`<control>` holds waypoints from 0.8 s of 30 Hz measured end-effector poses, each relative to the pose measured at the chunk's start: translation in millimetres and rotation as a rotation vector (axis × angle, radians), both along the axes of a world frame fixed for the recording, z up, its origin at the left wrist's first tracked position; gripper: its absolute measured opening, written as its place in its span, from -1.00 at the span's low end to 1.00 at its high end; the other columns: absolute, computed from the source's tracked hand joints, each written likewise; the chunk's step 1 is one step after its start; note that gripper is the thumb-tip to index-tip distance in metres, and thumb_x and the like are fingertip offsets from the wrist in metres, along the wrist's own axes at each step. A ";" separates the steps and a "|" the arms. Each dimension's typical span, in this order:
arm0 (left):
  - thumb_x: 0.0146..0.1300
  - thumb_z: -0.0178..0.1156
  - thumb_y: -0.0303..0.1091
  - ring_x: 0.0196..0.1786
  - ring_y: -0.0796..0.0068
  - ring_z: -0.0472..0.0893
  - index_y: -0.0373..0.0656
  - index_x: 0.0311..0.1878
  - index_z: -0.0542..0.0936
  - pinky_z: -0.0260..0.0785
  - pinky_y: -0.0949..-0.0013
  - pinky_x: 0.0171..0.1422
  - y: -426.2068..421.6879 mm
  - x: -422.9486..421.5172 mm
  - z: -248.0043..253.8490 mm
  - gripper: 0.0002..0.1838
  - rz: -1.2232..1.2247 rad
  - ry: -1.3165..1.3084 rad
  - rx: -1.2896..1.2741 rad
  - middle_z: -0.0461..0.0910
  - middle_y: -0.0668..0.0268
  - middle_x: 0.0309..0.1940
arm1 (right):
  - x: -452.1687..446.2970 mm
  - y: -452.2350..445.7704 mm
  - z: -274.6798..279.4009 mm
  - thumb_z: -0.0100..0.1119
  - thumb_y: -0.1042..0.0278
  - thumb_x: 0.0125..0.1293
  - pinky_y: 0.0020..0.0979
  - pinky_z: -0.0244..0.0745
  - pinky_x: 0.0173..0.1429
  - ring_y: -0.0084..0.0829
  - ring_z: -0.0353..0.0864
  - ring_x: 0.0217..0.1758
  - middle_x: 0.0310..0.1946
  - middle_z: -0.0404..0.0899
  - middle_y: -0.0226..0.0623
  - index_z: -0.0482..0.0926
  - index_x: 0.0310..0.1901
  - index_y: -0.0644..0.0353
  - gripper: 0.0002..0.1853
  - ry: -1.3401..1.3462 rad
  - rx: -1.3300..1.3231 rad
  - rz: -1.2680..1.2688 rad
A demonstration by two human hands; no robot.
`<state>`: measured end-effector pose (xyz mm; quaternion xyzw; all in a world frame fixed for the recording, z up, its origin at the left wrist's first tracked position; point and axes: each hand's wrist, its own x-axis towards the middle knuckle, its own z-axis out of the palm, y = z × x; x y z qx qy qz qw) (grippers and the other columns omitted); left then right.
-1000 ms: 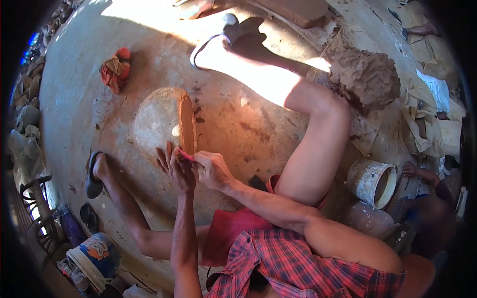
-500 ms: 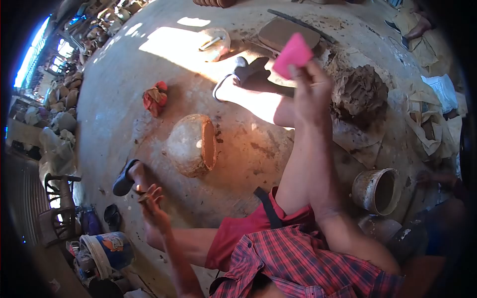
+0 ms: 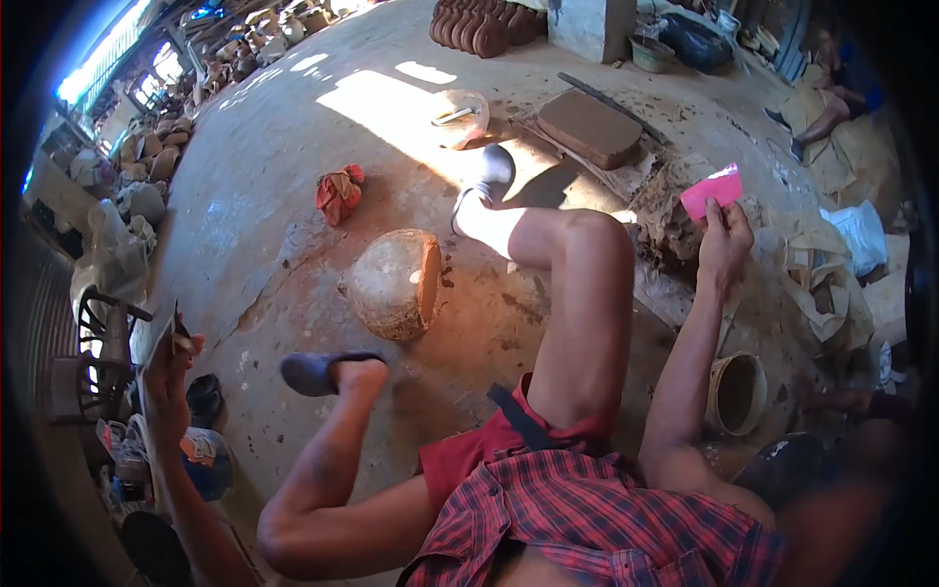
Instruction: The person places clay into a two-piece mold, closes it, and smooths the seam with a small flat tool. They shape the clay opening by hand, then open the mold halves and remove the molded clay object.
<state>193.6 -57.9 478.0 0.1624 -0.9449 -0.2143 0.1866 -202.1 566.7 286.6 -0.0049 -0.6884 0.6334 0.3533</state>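
Note:
Raised at the right, my right hand [image 3: 726, 240] pinches a flat, bright pink piece [image 3: 714, 193] by its lower edge; its material I cannot make out. Out at the far left, my left hand [image 3: 166, 382] is closed, fingers up, with a small thin dark piece [image 3: 180, 336] at the fingertips. On the floor before me, between my legs, lies a rounded clay pot [image 3: 386, 284] tipped on its side, its reddish flat face to the right. Beyond it sits a crumpled red cloth [image 3: 339, 194]. Neither hand touches the pot.
A lump of clay [image 3: 665, 215] stands behind my right hand, near a flat brown slab [image 3: 589, 128]. An open bucket [image 3: 736, 394] is at the right. A blue bucket [image 3: 207, 465] and a dark chair [image 3: 103, 357] stand at the left. Another person's leg [image 3: 817, 122] shows far right.
My right hand has swung right and lower with the pink piece. My left hand has moved out to the left. My legs have shifted, and the view has tilted up.

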 end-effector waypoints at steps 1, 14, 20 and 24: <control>0.65 0.09 -0.23 0.05 0.39 0.77 -0.22 0.49 0.55 0.56 0.27 0.14 -6.3 0.7 0.5 -0.52 0.008 0.009 0.012 0.82 0.21 0.00 | -19.7 -3.0 2.7 0.30 0.42 0.56 -0.46 0.64 -0.09 -0.56 0.72 -0.09 -0.08 0.77 -0.37 0.72 0.11 0.36 -0.78 -0.006 0.136 -0.021; 0.52 0.29 -0.36 -0.22 0.02 0.77 -0.05 0.42 0.58 0.56 0.14 -0.05 -41.9 -176.6 -92.3 -0.56 -0.356 -0.294 -0.242 0.80 0.05 -0.14 | -121.2 -192.6 -20.8 0.33 0.46 0.25 -0.10 0.64 -0.13 -0.02 0.82 -0.19 -0.26 0.77 0.07 0.75 -0.17 0.25 -0.86 -0.375 1.645 0.630; 0.53 0.28 -0.31 -0.03 -0.04 0.80 -0.03 0.31 0.54 0.55 0.00 0.07 -26.2 -348.3 -127.2 -0.65 -0.647 -0.304 -0.078 0.81 0.18 0.05 | -170.8 -195.6 -116.6 0.35 0.48 0.15 -0.04 0.67 -0.14 0.06 0.82 -0.22 -0.31 0.76 0.09 0.74 -0.28 0.27 -0.89 -0.501 1.740 0.713; 0.56 0.25 -0.32 -0.16 -0.03 0.82 -0.02 0.34 0.52 0.60 0.03 -0.05 -22.2 -435.8 -179.9 -0.65 -0.730 -0.178 -0.033 0.83 0.07 -0.14 | -179.2 -196.9 -125.5 0.30 0.33 0.40 -0.01 0.71 0.10 0.05 0.83 -0.02 -0.10 0.80 0.06 0.76 -0.03 0.25 -0.78 -0.895 1.766 0.776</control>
